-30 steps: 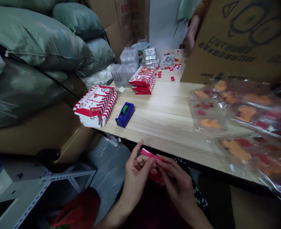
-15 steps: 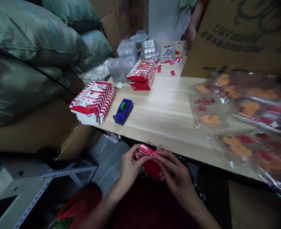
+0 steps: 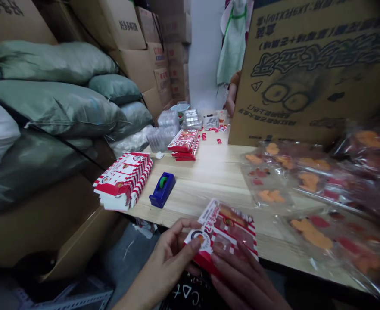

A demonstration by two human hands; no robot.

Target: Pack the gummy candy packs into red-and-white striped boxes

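Red-and-white box [image 3: 220, 226] is held between the two hands, its printed face tilted upward at the near edge of the table [image 3: 206, 183]; whether the tabletop is touched cannot be told. Beyond the right hand, a large carton [image 3: 290, 101] is stood upright. To that hand's right, clear bags [image 3: 311, 234] of orange and red pieces are spread. Ahead and to the left of the left hand, a stack of striped boxes [image 3: 123, 174] is set. By the left hand [image 3: 177, 247], the box's left end is gripped, thumb on the face. Fingers of the right hand [image 3: 241, 275] are laid across the lower face; whether they are closed on it cannot be told. Ahead of the left hand, a blue tape dispenser [image 3: 162, 189] is placed; farther off, small red packets [image 3: 219, 141] are scattered. As a judgement, the box could be dropped past the table edge were the left grip loosened, and its seemingly thin card could be dented by hard right-hand pressure.
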